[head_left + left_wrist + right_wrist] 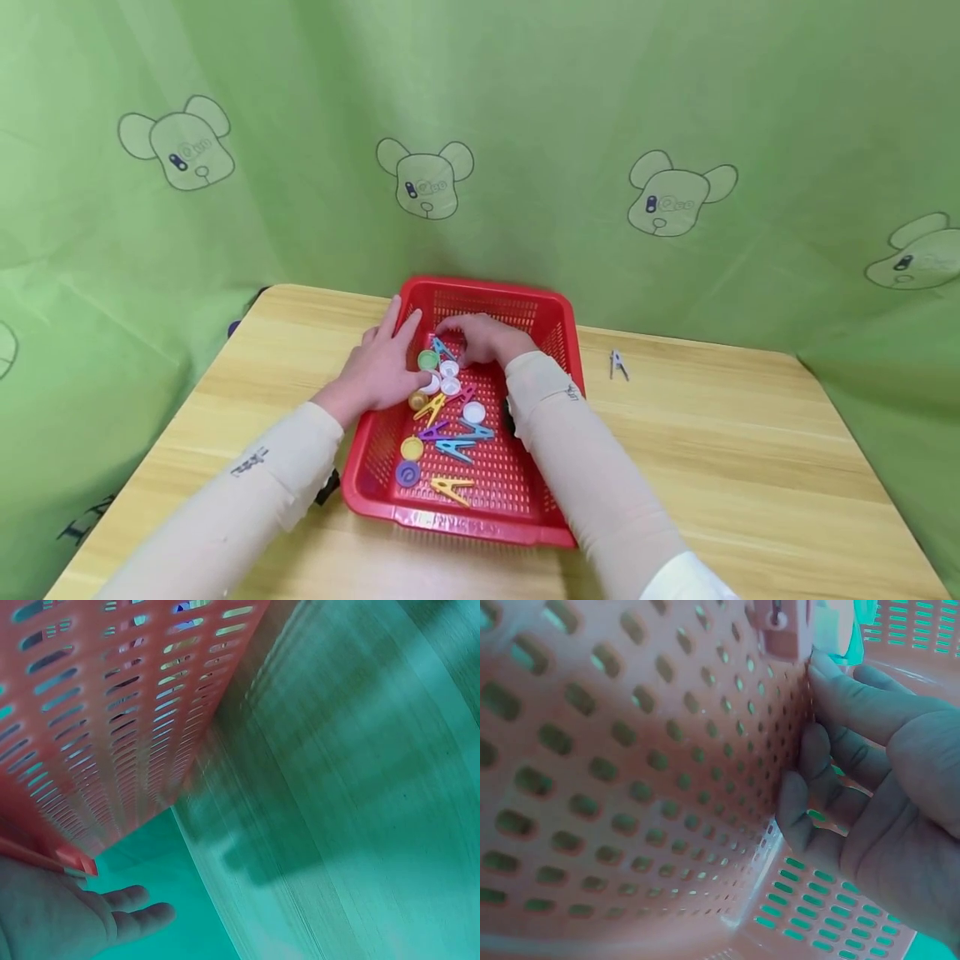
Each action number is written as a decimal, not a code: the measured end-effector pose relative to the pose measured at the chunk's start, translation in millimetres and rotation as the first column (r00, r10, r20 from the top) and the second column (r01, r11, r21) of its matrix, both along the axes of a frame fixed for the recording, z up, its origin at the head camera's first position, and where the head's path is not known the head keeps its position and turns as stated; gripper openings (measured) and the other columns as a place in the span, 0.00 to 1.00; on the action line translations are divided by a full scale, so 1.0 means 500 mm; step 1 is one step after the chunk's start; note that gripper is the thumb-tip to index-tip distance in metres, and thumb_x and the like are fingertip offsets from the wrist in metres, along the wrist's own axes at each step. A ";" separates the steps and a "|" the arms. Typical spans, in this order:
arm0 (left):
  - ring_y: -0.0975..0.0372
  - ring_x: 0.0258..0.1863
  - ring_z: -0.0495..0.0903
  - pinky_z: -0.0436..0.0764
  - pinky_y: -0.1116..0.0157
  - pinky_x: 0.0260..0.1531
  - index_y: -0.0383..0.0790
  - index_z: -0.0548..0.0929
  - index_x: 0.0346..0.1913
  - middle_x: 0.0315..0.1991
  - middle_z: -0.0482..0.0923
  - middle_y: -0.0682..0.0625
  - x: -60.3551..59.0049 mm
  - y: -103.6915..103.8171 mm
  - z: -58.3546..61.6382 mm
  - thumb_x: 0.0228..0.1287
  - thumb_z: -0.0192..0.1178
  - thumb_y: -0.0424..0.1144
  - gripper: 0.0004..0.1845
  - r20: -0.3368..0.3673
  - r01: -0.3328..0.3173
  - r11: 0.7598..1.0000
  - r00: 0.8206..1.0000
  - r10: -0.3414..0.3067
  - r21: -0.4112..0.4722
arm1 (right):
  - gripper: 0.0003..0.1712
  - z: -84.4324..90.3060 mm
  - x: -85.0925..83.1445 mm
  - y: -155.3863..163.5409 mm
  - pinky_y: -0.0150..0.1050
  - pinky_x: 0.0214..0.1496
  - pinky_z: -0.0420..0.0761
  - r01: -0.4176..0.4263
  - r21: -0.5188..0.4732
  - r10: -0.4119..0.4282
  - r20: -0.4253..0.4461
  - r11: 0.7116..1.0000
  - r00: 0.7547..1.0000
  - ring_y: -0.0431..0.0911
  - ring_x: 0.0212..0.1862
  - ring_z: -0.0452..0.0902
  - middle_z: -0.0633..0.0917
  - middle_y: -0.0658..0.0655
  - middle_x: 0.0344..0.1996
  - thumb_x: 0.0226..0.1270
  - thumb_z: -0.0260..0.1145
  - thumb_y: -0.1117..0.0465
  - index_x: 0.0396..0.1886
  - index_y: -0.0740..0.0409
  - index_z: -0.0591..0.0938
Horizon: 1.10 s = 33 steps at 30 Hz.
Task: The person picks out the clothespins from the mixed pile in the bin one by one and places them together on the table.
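Left hand (382, 367) rests with straight fingers on the red basket (558, 333) rim; right hand (483, 337) reaches among pegs (453, 446) and caps (450, 377), its grip unclear

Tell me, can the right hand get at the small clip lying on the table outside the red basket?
Probably yes. The clip lies alone on bare table right of the basket, but the right hand is down inside the basket and must lift over its wall.

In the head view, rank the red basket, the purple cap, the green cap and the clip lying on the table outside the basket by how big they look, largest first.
1. red basket, by far.
2. purple cap.
3. green cap, close to the purple cap and farther from the camera, so that order is unsure.
4. clip on the table, thin and smallest.
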<state>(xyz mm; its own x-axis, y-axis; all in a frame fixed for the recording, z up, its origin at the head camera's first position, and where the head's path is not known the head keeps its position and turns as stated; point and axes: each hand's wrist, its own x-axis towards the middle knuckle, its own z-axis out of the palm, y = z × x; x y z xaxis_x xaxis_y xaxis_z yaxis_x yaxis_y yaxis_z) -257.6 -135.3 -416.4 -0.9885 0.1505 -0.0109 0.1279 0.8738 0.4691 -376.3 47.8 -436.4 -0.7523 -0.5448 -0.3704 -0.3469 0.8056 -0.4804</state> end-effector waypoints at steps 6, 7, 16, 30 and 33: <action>0.39 0.70 0.55 0.76 0.40 0.54 0.46 0.49 0.81 0.80 0.25 0.48 0.000 0.004 0.000 0.59 0.68 0.52 0.53 0.012 0.010 1.000 1.000 -0.010 -0.010 | 0.37 0.007 0.002 0.006 0.45 0.46 0.85 -0.003 -0.008 0.003 0.040 1.000 0.999 0.51 0.55 0.71 0.76 0.53 0.54 0.60 0.75 0.65 0.68 0.37 0.76; 0.39 0.70 0.55 0.76 0.40 0.55 0.47 0.48 0.81 0.80 0.25 0.49 0.001 0.005 0.000 0.59 0.68 0.52 0.53 0.015 0.012 1.000 1.000 -0.012 -0.012 | 0.37 0.008 0.003 0.007 0.46 0.47 0.85 0.002 -0.007 -0.001 0.045 1.000 0.999 0.51 0.55 0.71 0.76 0.54 0.54 0.60 0.75 0.65 0.67 0.37 0.76; 0.39 0.70 0.55 0.77 0.40 0.54 0.47 0.49 0.81 0.81 0.27 0.47 0.003 0.006 0.000 0.59 0.69 0.52 0.53 0.014 0.009 1.000 1.000 -0.009 -0.010 | 0.37 0.015 0.017 0.002 0.48 0.47 0.85 0.036 0.009 -0.037 0.047 0.999 0.998 0.51 0.53 0.74 0.77 0.54 0.53 0.59 0.75 0.65 0.67 0.39 0.76; 0.40 0.71 0.55 0.72 0.36 0.56 0.48 0.48 0.81 0.81 0.27 0.47 0.001 -0.002 0.004 0.59 0.69 0.51 0.54 0.009 -0.002 1.000 1.000 0.002 0.013 | 0.34 0.028 0.022 -0.021 0.46 0.45 0.85 0.048 0.085 -0.046 -0.026 0.995 0.999 0.49 0.47 0.77 0.80 0.53 0.50 0.63 0.73 0.62 0.66 0.35 0.76; 0.40 0.71 0.55 0.73 0.36 0.56 0.48 0.48 0.81 0.81 0.28 0.47 0.001 -0.002 0.004 0.59 0.69 0.51 0.54 0.008 -0.001 1.000 1.000 0.001 0.012 | 0.33 0.028 0.023 -0.024 0.47 0.50 0.82 -0.022 0.139 0.035 -0.097 0.990 0.995 0.49 0.49 0.75 0.80 0.53 0.51 0.63 0.73 0.60 0.66 0.35 0.76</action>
